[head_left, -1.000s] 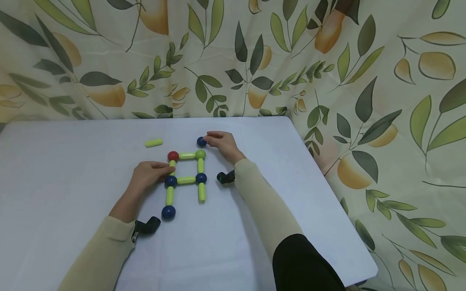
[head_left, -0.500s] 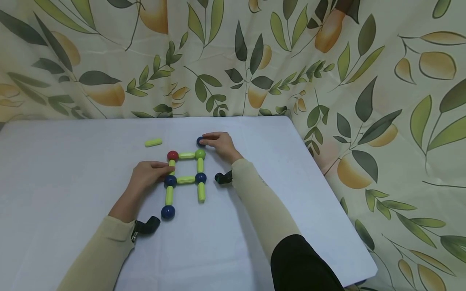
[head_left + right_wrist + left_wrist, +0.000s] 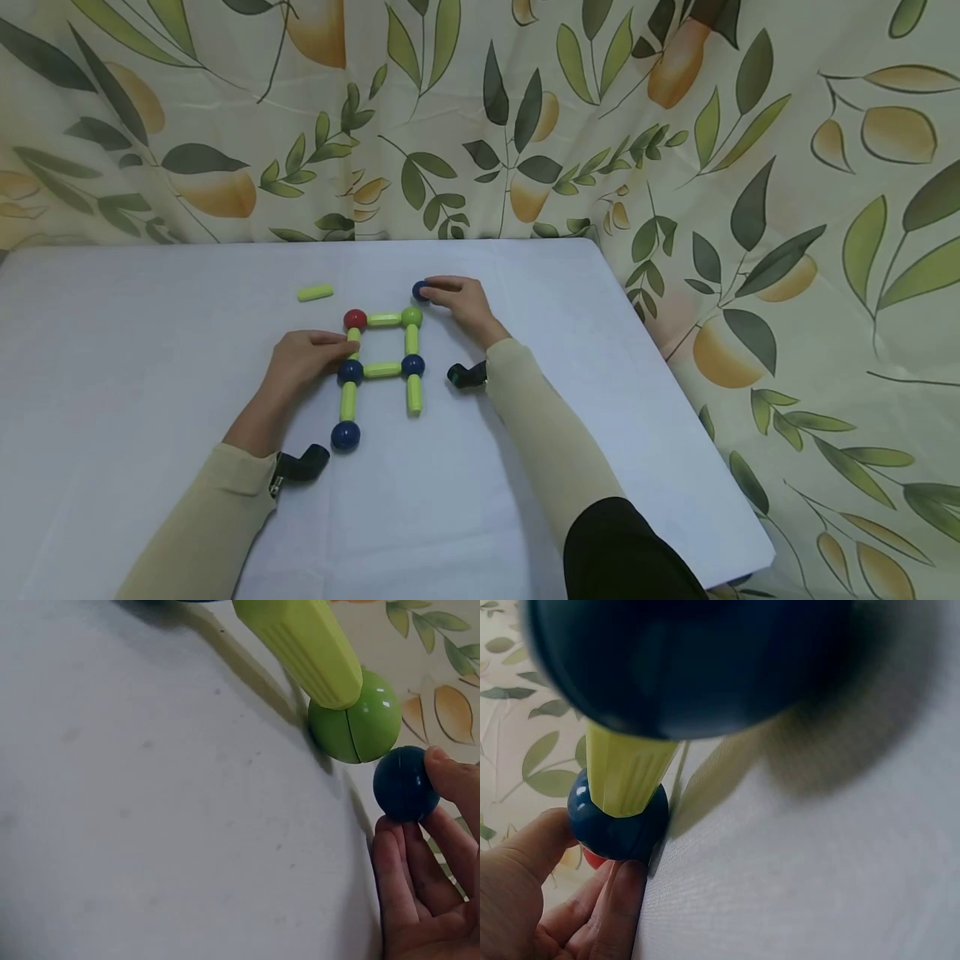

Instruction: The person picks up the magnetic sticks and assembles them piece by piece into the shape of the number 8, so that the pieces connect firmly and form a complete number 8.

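Note:
A frame of yellow-green rods and balls lies on the table, with a red ball [image 3: 356, 320] and a green ball [image 3: 411, 317] at its far corners. Blue balls [image 3: 412, 365] join its middle, and another blue ball [image 3: 345, 437] ends the near left rod. My left hand [image 3: 300, 363] pinches the left-side rod [image 3: 354, 335] between the red ball and the middle blue ball [image 3: 619, 817]. Beyond the green ball, my right hand [image 3: 463, 307] holds a loose blue ball [image 3: 405, 784] between thumb and fingers, low over or on the table.
A loose yellow-green rod [image 3: 315, 292] lies behind the frame, left of the red ball. The right-hand near rod [image 3: 414, 397] has a bare end. A white-covered table [image 3: 525, 433] carries everything, and a leaf-patterned curtain [image 3: 465, 125] hangs behind and to the right.
My right hand shifts slightly left, then back right, with the loose blue ball in its fingers. My left hand and the frame stay in place.

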`<state>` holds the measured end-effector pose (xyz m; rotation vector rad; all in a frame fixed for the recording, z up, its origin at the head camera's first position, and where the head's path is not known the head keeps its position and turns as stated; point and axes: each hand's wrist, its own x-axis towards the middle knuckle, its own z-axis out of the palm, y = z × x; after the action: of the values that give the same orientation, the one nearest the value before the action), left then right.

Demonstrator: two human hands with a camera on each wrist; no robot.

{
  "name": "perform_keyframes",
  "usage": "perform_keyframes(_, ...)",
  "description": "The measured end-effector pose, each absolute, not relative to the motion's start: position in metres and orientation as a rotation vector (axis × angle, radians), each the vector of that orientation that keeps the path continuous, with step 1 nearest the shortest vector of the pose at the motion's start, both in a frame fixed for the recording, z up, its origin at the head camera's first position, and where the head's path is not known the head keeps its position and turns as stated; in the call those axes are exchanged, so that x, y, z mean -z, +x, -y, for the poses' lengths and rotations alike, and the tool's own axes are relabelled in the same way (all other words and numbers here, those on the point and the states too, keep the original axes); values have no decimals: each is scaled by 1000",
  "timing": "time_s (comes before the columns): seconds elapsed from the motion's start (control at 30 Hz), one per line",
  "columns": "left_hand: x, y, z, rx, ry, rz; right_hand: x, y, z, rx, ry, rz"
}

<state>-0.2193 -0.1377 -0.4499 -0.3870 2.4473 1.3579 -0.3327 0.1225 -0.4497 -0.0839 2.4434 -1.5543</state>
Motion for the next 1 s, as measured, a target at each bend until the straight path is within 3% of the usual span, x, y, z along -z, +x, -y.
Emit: perform_keyframes(1.0, 449, -220, 139, -1391, -372, -2430, 459, -254, -161, 1660, -56, -2370)
